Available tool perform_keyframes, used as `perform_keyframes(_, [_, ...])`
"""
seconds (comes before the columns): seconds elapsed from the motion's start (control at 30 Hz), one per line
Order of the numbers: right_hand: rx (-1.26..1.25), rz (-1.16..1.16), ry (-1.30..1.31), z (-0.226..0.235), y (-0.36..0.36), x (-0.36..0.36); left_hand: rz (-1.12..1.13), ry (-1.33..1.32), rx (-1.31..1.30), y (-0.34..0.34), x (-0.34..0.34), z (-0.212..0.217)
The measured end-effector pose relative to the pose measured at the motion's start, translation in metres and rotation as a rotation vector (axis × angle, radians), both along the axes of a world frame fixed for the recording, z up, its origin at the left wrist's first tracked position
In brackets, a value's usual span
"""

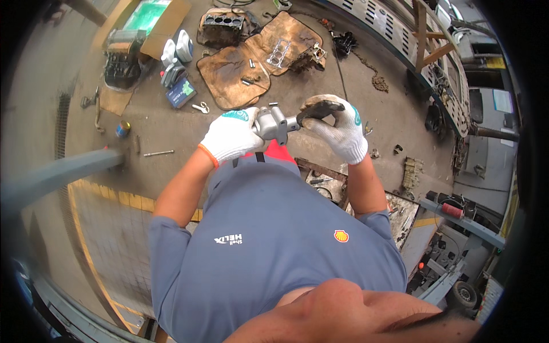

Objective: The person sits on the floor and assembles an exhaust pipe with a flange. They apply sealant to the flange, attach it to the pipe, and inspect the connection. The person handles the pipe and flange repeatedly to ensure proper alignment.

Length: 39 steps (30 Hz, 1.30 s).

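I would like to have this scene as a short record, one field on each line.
Left grip: white glove, holding a grey metal part
Right grip: white glove with dark fingers, at the part's pipe end; how firmly is unclear
Brown mats: stained; one bears a flat silver piece with holes
Left of mats: blue box, white bottles
Floor at left: metal rod

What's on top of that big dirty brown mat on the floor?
On the brown mat lie a flat silver frame with holes and two small metal cylinders. A dirty metal part sits at the mat's right edge. Anything underneath is covered, so I can't tell.
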State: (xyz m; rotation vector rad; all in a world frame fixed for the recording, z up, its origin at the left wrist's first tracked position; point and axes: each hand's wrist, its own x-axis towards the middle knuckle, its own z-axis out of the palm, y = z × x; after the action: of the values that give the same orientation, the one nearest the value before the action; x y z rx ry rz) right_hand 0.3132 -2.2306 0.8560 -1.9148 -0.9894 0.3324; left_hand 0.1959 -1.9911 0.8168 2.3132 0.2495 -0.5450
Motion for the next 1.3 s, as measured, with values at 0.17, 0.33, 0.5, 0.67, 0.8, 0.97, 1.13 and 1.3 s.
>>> perform_keyframes(0.17, [-0.133, 0.062, 0.055, -0.008, 0.011, 0.01, 0.01, -0.019, -0.057, 0.004, -0.003, 0.008])
perform_keyframes(0.33, [-0.22, 0.06, 0.051, -0.006, 0.024, 0.017, 0.007, -0.107, -0.047, 0.007, -0.006, -0.003])
perform_keyframes(0.5, [-0.273, 0.014, 0.206, -0.013, 0.027, 0.025, -0.007, -0.13, -0.057, 0.009, -0.005, -0.003])
perform_keyframes(0.67, [-0.226, -0.02, 0.481, -0.013, 0.026, 0.029, -0.032, -0.194, -0.094, 0.009, -0.002, -0.005])
perform_keyframes(0.8, [-0.12, -0.026, 0.743, -0.024, 0.021, 0.038, -0.01, -0.198, -0.189, 0.01, 0.0, -0.009])
perform_keyframes(0.97, [0.114, 0.028, 0.985, -0.037, 0.016, 0.038, 0.026, -0.154, -0.413, 0.007, 0.006, -0.006])
perform_keyframes(1.13, [0.391, -0.104, 1.218, -0.056, 0.018, 0.021, 0.151, -0.121, -0.718, 0.001, 0.007, -0.025])
perform_keyframes(1.3, [0.63, -0.208, 1.298, -0.061, 0.026, 0.007, 0.246, -0.286, -0.708, -0.017, 0.008, -0.04])
